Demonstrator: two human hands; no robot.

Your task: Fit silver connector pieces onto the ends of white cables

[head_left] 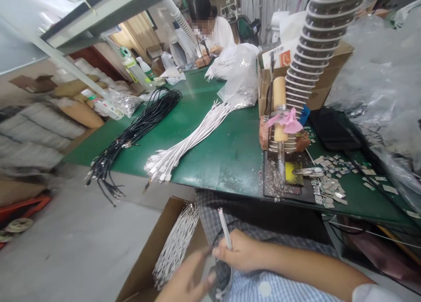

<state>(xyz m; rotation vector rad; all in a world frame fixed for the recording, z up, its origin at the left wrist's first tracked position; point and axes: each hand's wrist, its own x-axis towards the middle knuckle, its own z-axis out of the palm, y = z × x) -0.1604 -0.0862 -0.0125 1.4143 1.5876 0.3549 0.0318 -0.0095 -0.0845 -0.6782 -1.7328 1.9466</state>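
Observation:
My right hand (241, 250) is closed around a short bundle of white cables (225, 229), whose cut ends point up and show reddish tips. Just left of it and lower, my left hand (187, 279) is blurred, with its thumb and fingers apart and nothing visible between them. Both hands are over my lap, below the table's front edge. Beside my left hand a cardboard box (144, 258) holds many white cables (177, 245). On the table, a bundle of white cables (194, 140) with white connectors hangs slightly over the edge.
Black cables (138, 131) lie across the green table (230, 148). A soldering iron (280, 131) with a wooden handle stands by a yellow sponge (294, 173) and small circuit boards (329, 190). A ribbed clear hose (315, 52) hangs above. Another person (220, 32) sits opposite.

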